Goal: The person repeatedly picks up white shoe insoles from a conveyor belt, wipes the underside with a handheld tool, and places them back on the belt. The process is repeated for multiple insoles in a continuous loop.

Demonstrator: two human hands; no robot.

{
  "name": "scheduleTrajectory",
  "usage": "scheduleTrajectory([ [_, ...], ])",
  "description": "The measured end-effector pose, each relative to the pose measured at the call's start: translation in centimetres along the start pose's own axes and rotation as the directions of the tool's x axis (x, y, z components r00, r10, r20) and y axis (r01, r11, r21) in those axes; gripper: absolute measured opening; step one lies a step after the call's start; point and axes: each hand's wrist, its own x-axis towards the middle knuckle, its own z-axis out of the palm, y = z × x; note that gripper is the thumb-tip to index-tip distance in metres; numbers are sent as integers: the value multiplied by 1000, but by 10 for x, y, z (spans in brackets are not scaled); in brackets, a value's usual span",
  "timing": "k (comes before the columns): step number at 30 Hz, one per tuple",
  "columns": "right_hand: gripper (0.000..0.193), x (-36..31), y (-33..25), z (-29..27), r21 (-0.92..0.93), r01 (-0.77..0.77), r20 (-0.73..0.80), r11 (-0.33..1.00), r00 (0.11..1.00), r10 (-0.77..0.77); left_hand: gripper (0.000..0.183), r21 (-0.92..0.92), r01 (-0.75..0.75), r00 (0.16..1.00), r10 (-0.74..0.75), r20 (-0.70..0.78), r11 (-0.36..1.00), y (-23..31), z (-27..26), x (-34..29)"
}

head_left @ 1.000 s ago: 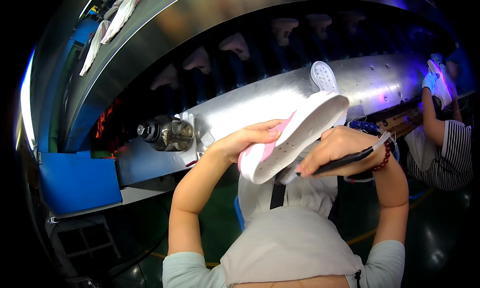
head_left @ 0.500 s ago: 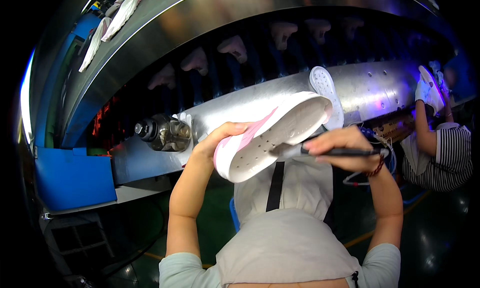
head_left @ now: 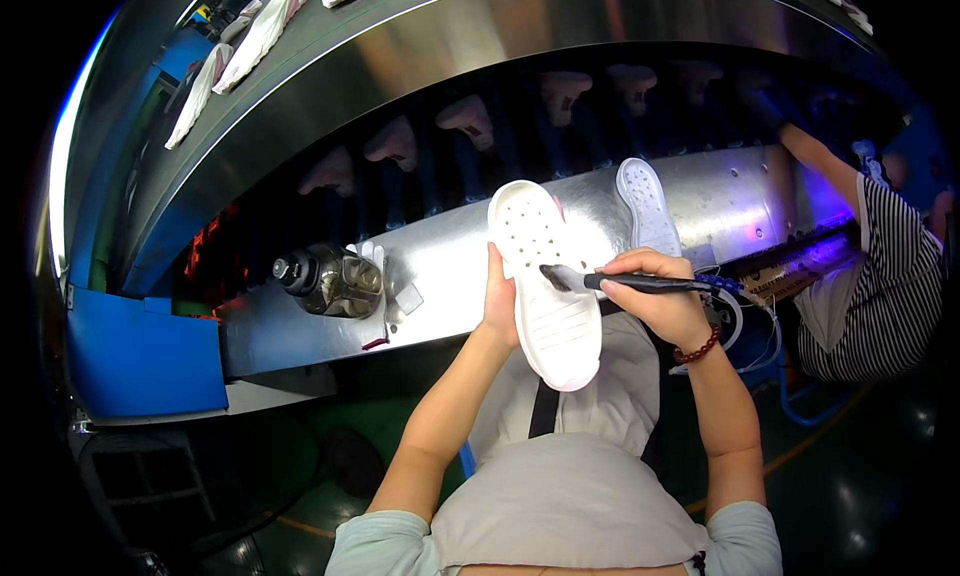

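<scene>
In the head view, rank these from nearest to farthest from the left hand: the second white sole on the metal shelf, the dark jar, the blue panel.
From the left hand:
1. Second white sole, up to the right on the metal shelf.
2. Dark jar, to the left on the shelf.
3. Blue panel, far left, below the shelf.

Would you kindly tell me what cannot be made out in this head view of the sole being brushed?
- Left hand: its fingers lie behind the white sole, so the grip is hidden.
- Brush: the handle's rear end is covered by the right hand.
- Shoe shapes in the dark conveyor recess: too dim to tell details.
- Co-worker's hand: dim and too blurred to tell what it touches.
</scene>
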Motion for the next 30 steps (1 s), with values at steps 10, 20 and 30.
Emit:
scheduleTrajectory([
  [10,11,-37,-21,25,-272,577,359,770,803,-475,72,147,-113,992,120,-42,983,21,13,-9],
  [20,18,-20,-33,19,-4,482,320,876,831,-455,74,93,-178,984,178,12,980,23,48,-11],
  [30,22,-19,-12,-1,200,346,317,916,862,-395,76,173,-372,922,384,-39,912,43,73,-9],
])
